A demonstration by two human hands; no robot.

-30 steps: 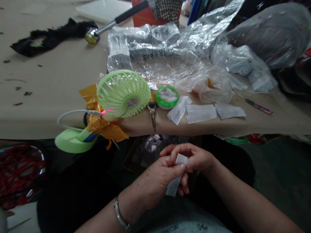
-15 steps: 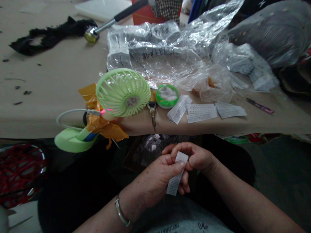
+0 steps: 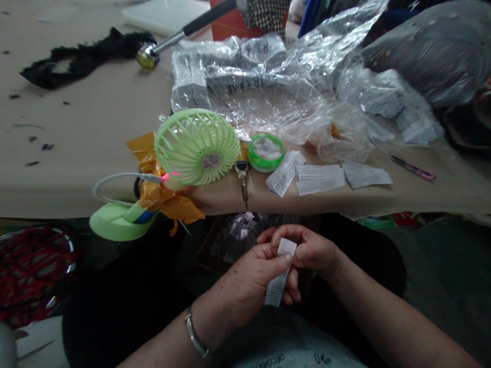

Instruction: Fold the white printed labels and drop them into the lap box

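Note:
In the head view, my left hand pinches a narrow white printed label under its thumb, low in front of the table edge. Whether it is one label or a thin stack I cannot tell. My right hand is closed at the label's upper right edge, thumb and forefinger together on it; their exact contact is partly hidden. Beyond the hands, on the table's near edge, lie three fanned groups of similar labels: a left group, a middle group and a right group.
A soldering iron points over the edge beside a green tub of white fluff. Left of it stands a green fan, taped with brown tape. Plastic-wrapped bundles, a hammer and small snips lie behind. Below sits a box of scraps.
The view has shifted slightly, so the table's things appear a little further right. Both hands keep nearly the same hold on the label.

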